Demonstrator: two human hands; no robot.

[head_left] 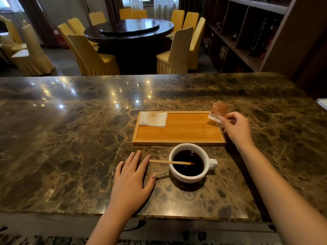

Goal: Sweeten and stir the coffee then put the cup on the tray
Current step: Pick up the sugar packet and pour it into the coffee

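A white cup (pixel 185 175) of black coffee stands on the marble counter just in front of the wooden tray (pixel 178 134), its handle pointing right. A wooden stir stick (pixel 166 162) leans in the cup and juts out to the left. My right hand (pixel 236 129) pinches a brown sugar packet (pixel 219 110) above the tray's far right corner. My left hand (pixel 131 175) lies flat on the counter left of the cup, fingers spread, close to the stick's free end.
A folded white napkin (pixel 153 119) lies in the tray's far left corner. The dark marble counter (pixel 70 138) runs wide to both sides. Beyond it stand a round dining table (pixel 129 30) with yellow-covered chairs and a dark shelf unit (pixel 247 32) at right.
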